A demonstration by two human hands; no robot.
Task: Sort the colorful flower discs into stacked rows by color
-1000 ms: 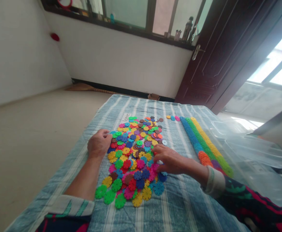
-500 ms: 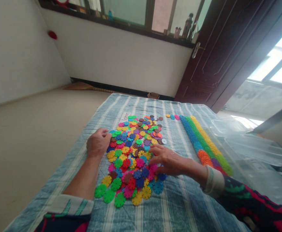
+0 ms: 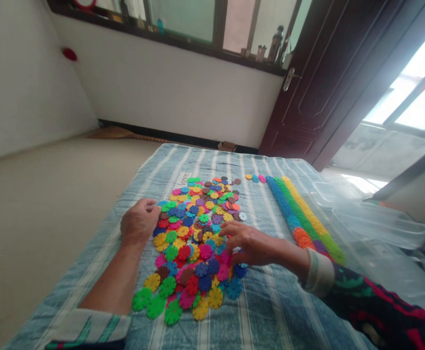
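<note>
A loose heap of flower-shaped plastic discs (image 3: 183,252) in many colours spreads over the striped cloth, several overlapping. My left hand (image 3: 139,222) rests at the heap's left edge, fingers curled in and thumb by the blue and green discs; whatever is in it, if anything, is hidden. From the right, my right hand (image 3: 250,243) reaches over the heap's edge with fingers apart, the tips at pink and yellow discs. Further right lie long rows of overlapping discs: a blue row (image 3: 282,203), a green row (image 3: 298,214) and a yellow row (image 3: 304,209).
Yellow, blue and pink discs (image 3: 262,179) lie at the blue row's far end. Clear plastic containers (image 3: 380,223) stand along the right side. Printed lettering (image 3: 185,179) shows on the cloth (image 3: 266,311) behind the heap. A dark red door (image 3: 317,82) stands beyond.
The view has shifted slightly, so the table and heap appear a little further left and lower. Both hands keep nearly the same places at the heap.
</note>
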